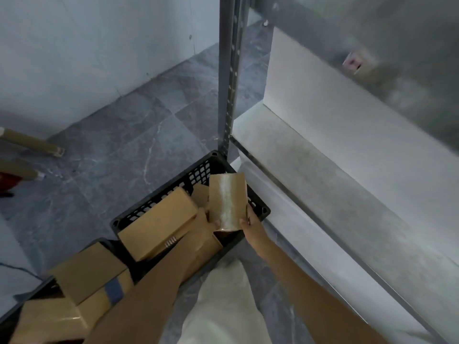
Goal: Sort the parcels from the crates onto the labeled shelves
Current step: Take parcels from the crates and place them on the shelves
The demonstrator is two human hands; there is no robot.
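I hold a small flat cardboard parcel [227, 201] upright, a glossy strip of clear tape down its face, just above the black crate [198, 173]. My left hand [208, 220] pinches its lower corner at 7 o'clock; my right hand [251, 225] grips its edge at 5 o'clock. The crate's lattice plastic walls hold more plain brown boxes, the biggest box [159, 224] at 8 o'clock. A perforated steel post [231, 70] rises at 12, a smooth white shelf board [310, 175] lies at 3, and veined grey floor tiles [111, 150] spread at 10.

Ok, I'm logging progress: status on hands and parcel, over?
Left hand and right hand both grip the taped parcel. Parcel above the black crate, not yet shelved. Nothing seen between it and the low shelf.
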